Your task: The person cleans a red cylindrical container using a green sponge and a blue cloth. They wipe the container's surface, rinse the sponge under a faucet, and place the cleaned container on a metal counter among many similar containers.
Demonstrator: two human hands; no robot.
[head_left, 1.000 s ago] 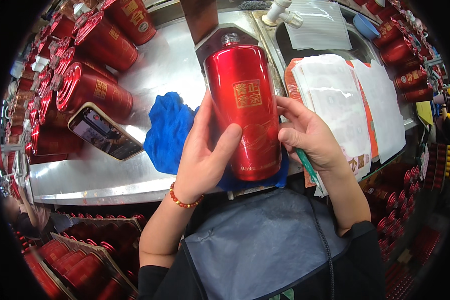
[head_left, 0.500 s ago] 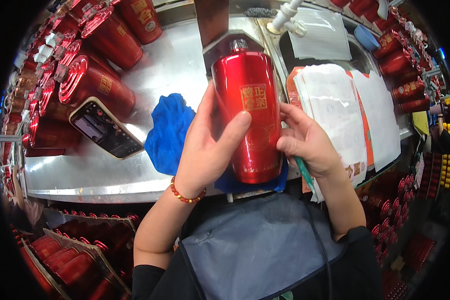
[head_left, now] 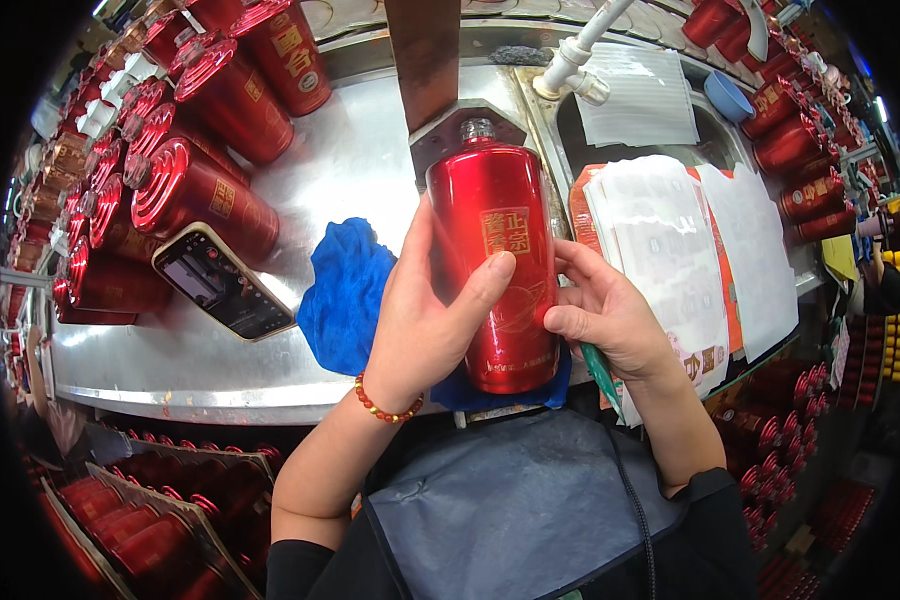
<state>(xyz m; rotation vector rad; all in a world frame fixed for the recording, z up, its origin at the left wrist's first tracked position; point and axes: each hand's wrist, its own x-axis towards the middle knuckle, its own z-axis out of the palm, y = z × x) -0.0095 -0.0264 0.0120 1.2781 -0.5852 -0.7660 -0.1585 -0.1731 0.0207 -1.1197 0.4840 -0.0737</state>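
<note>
A glossy red bottle (head_left: 495,310) with a clear glass neck and a gold square emblem lies in front of me, its neck pointing away. My left hand (head_left: 440,305) grips its left side, thumb across the front and fingers mostly hidden at the edge. At the bottle's right edge, my right hand (head_left: 602,315) has curled fingers and the thumb against the side. A slim green tool (head_left: 600,378) sticks out below that palm; its kind cannot be made out. Under the bottle's lower end shows blue cloth (head_left: 450,393).
Left of the bottle are a crumpled blue cloth (head_left: 345,295) and a phone (head_left: 223,280) leaning on red bottles (head_left: 205,195). To the right lie printed sheets (head_left: 660,250). A white pipe (head_left: 575,65), a sink (head_left: 715,140) and a blue bowl (head_left: 728,97) stand beyond.
The whole view has shifted, so the table, bottle and hands appear slightly lower. Both hands keep nearly the same hold on the bottle, and the green tool stays under my right palm.
</note>
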